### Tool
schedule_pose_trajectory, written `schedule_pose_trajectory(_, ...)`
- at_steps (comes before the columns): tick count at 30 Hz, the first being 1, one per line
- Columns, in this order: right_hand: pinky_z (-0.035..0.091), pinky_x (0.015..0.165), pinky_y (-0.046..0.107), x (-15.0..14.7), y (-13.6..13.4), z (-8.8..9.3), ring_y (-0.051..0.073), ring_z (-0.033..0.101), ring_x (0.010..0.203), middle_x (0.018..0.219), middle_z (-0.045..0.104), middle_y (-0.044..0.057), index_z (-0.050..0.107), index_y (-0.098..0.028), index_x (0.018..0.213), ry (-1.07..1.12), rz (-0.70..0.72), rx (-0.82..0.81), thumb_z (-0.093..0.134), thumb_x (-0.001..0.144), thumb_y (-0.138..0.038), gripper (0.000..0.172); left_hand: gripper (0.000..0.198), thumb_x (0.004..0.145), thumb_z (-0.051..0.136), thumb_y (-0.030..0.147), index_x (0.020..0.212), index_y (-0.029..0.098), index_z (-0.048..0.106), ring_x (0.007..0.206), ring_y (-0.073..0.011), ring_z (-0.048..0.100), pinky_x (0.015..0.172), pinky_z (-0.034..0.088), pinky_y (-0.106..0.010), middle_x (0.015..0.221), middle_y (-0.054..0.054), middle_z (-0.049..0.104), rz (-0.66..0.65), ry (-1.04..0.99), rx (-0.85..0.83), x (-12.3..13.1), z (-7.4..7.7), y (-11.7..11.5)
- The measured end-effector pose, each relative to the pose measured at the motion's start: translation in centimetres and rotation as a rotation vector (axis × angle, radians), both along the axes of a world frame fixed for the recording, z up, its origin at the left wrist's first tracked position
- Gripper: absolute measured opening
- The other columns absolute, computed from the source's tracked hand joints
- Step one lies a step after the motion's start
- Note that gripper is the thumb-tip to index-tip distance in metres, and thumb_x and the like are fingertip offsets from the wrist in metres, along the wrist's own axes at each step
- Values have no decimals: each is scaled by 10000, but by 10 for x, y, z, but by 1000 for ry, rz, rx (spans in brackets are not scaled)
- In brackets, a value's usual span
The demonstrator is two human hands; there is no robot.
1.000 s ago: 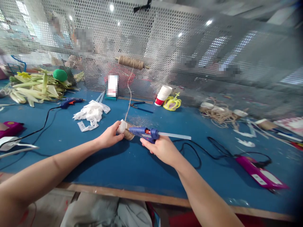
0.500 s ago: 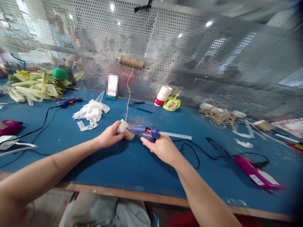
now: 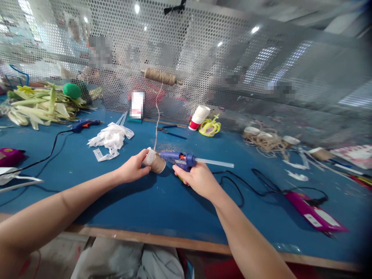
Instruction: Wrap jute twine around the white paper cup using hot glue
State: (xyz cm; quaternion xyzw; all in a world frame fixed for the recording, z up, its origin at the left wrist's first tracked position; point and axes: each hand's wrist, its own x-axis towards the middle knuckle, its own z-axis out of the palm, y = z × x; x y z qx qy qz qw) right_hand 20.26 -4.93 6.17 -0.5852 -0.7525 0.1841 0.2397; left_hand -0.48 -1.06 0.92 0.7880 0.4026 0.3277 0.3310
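Note:
My left hand [image 3: 136, 166] is closed around a white paper cup [image 3: 157, 163] that lies tilted, its lower part wrapped in brown twine. From the cup a strand of twine [image 3: 157, 116] runs up to a twine spool [image 3: 160, 76] hung on the perforated screen. In my right hand [image 3: 197, 176] is a blue hot glue gun [image 3: 180, 159], a clear glue stick [image 3: 215, 162] jutting from its back. The gun's nozzle points left at the cup's wrapped side, close to the twine; whether it touches, I cannot tell.
Crumpled white lace [image 3: 110, 139] and a second glue gun [image 3: 85, 124] lie left. Pliers [image 3: 173, 132], stacked cups [image 3: 200, 117] and a yellow crown-shaped piece [image 3: 209, 127] stand behind. Right are twine-wrapped cups [image 3: 269, 142] and a purple power strip [image 3: 314, 213] with a black cord.
The glue gun's nozzle has drawn back slightly from over the cup, baring more of the wrapped twine. The left hand keeps its hold, and the view has shifted a little.

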Motion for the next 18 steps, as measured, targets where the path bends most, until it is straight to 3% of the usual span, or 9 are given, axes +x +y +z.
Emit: schedule_pose_trajectory(18,428,468,223,3,-2,2,109,501,387,400,503,-23,572,-170,578,112,28,-76,503,751,-347,257,428,689,500,172,1108,139,420,775,-163,555,697,431,-264,919,-60,603,-24,-11,-3,-1,0,0)
